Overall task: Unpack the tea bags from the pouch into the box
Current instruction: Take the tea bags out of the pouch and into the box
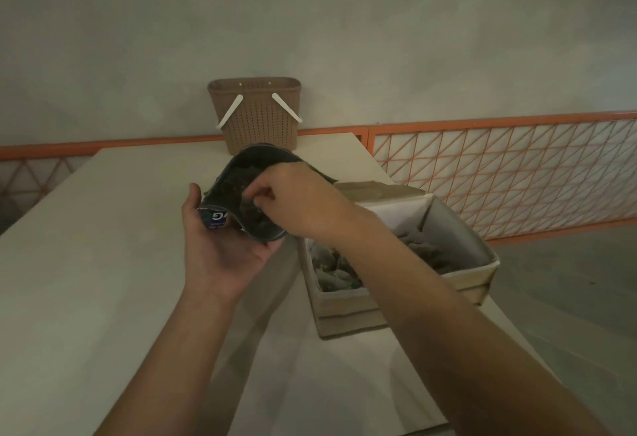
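- Pale table [103,263] is backed by a grey wall; brown basket [256,115] is standing at the far edge.
- Pouch [241,194] is being cradled above the table by the left hand [224,249], fingers curled under it.
- Right hand [296,201] is being held at the pouch mouth, fingertips pinched inside; contents gripped cannot be told.
- Box [348,304] is sitting just right, tea bags [334,270] lying inside.

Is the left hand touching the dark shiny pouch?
Touching. The head view shows the left hand cupped under the dark shiny plastic pouch, its palm and thumb pressed against the pouch's side.
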### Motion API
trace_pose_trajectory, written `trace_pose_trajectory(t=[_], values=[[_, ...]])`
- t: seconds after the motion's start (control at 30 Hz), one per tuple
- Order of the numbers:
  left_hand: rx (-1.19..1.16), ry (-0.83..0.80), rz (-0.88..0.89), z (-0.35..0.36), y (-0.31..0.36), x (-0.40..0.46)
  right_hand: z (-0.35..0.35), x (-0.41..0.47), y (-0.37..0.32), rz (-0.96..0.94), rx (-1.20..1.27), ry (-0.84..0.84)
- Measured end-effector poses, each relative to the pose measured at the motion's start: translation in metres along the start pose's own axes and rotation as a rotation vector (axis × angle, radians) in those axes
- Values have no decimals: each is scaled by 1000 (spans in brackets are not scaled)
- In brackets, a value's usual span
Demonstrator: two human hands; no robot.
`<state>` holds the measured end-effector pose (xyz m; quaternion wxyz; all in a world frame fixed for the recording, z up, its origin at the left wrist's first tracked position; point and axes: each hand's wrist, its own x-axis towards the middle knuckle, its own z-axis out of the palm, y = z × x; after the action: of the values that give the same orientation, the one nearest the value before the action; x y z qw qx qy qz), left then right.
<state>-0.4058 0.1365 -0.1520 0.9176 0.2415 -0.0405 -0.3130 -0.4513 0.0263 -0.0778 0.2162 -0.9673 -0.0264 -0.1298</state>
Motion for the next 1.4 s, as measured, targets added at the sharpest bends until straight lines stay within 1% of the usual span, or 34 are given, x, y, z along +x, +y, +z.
trace_pose_trajectory(t=[0.1,0.2,0.37,0.47,0.53,0.63,0.77,0.93,1.07,1.2,1.33,1.4], values=[[8,14,4,0,2,-2,18,26,4,62,-158,-138],[9,16,-3,-1,4,-2,30,40,9,58,-222,-215],[-1,12,-13,-1,4,0,35,44,11,68,-342,-275],[1,12,-22,-1,2,-1,30,37,11,73,-343,-271],[-2,6,-26,-2,1,-1,26,31,12,61,-302,-232],[-20,-11,-19,-2,2,-2,13,14,12,38,-84,-134],[-40,-23,-8,-2,0,0,-5,-12,18,2,198,166],[-107,-1,-6,-1,-2,3,-18,-39,41,-10,526,418],[-110,24,20,-2,-2,6,-21,-57,66,84,711,597],[-103,33,24,1,-3,6,-21,-66,85,167,757,678],[-102,32,24,1,-3,6,-23,-71,94,185,763,674],[-100,30,27,1,-3,6,-25,-74,98,203,693,640]])
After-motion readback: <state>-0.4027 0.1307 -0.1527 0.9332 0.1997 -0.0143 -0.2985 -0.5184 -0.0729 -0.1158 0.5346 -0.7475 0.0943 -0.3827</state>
